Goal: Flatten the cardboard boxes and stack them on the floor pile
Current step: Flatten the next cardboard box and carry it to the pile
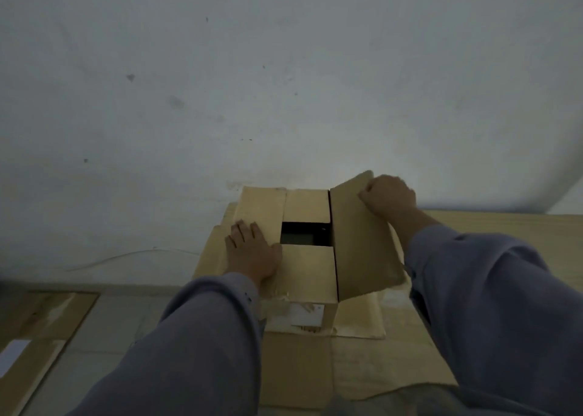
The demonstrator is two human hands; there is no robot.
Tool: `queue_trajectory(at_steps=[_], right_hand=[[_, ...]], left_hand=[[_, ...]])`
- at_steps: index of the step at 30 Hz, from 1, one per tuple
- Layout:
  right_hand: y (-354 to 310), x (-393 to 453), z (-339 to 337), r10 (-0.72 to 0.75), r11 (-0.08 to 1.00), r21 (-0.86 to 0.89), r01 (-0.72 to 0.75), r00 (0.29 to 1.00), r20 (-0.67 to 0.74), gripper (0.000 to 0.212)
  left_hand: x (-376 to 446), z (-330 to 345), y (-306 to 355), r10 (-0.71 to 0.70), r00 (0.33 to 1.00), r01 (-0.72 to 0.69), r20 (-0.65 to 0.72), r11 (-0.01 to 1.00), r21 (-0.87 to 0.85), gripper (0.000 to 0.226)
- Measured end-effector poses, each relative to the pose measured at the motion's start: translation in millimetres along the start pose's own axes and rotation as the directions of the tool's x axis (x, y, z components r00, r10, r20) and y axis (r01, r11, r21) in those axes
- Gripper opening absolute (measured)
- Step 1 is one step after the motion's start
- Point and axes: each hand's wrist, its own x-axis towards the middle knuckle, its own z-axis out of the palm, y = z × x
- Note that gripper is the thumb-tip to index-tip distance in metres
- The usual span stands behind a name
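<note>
We see a cardboard box point(303, 276) that stands upright in the middle of the view, close to a pale wall point(220, 84). It rests on flattened cardboard sheets point(372, 362) that lie on the floor, so the box is not yet flattened. Its top is partly closed: the left flap point(262, 207) lies flat, a near flap point(309, 270) and a far flap point(307, 205) are folded in, and between them a dark square opening point(304, 234) shows the inside.

Our left hand point(252, 251) rests on the left flap with the palm down; its fingers point(243, 229) are straight and spread, and they hold nothing, they only press on the cardboard. Our right hand point(388, 194) is at the far upper corner of the right flap point(362, 242). Its fingers are curled tightly round the edge of this flap, which stands tilted up from the box top. Both arms wear grey-blue sleeves point(195, 346).

At the left side more flat cardboard point(41, 317) lies on the floor, with a white label point(14, 351) on it. A torn white label point(306, 313) is also on the near side of the box. A thin cable point(126, 254) runs along the bottom of the wall at the left.
</note>
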Motion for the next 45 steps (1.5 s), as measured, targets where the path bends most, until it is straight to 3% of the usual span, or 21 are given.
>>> queue_trajectory(at_steps=[3,5,6,9,11,14,16,20,22,26,30,33,35,37,41,45], right_hand=[[3,-25,36,0.022,0.993,0.11,-0.043,0.981,0.192,0.066],[-9,-52,61,0.003,0.983,0.175,-0.056,0.958,0.288,0.079],[-15,-64,73,-0.008,0.978,0.201,-0.057,0.952,0.307,0.078],[-28,-78,90,-0.013,0.966,0.25,-0.06,0.959,0.283,0.046],[-30,-78,87,-0.027,0.976,0.215,-0.028,0.969,0.246,0.033],[-32,-78,83,-0.047,0.99,0.139,0.024,0.986,0.161,0.025],[-30,-81,82,-0.038,0.99,0.143,0.02,0.992,0.12,0.024],[-17,-84,84,0.004,0.983,0.185,-0.021,0.996,0.091,0.033],[-6,-84,83,0.019,0.985,0.171,-0.034,0.996,0.088,0.047],[16,-88,78,-0.011,0.996,0.085,0.004,0.996,0.088,0.064],[28,-79,76,-0.017,0.997,0.081,0.009,0.995,0.099,0.058],[36,-74,72,-0.043,0.999,0.037,0.039,0.994,0.104,0.057],[37,-66,71,-0.094,0.993,-0.065,0.098,0.993,0.068,0.064],[32,-51,69,-0.192,0.974,-0.114,0.195,0.981,0.038,0.065],[29,-11,41,-0.396,0.915,-0.093,0.392,0.918,-0.029,0.042],[40,22,6,-0.363,0.932,-0.05,0.36,0.924,-0.123,0.036]], left_hand=[[-1,8,4,-0.023,0.999,0.023,-0.044,1.0,-0.007,0.11],[-2,6,3,-0.027,0.999,0.027,-0.019,0.999,0.026,0.112],[-2,4,2,-0.021,1.0,0.021,-0.001,0.999,0.041,0.107],[2,-13,3,-0.034,0.994,0.029,0.1,0.998,0.054,0.095],[9,-38,6,-0.048,0.979,0.047,0.2,0.999,0.01,0.077],[14,-85,2,0.054,0.974,-0.042,0.218,0.997,-0.059,0.014],[17,-107,-7,0.067,0.975,-0.059,0.214,0.997,-0.045,0.011],[20,-124,-39,-0.04,0.98,0.047,0.195,0.998,-0.032,0.035],[17,-117,-52,-0.111,0.991,0.106,0.077,0.992,0.072,0.046],[-6,-61,-61,-0.171,0.982,0.171,-0.084,0.985,-0.003,0.062],[-29,-2,-43,-0.284,0.955,0.294,0.08,0.943,-0.159,0.093],[-30,15,-28,-0.343,0.925,0.379,0.163,0.866,-0.328,0.098],[-25,15,-25,-0.354,0.923,0.384,0.149,0.86,-0.335,0.096],[-23,14,-24,-0.355,0.931,0.366,0.089,0.9,-0.238,0.1],[-25,13,-13,-0.311,0.95,0.309,-0.03,0.949,-0.054,0.101],[-22,1,25,-0.192,0.978,0.193,-0.079,0.981,0.0,0.099]])
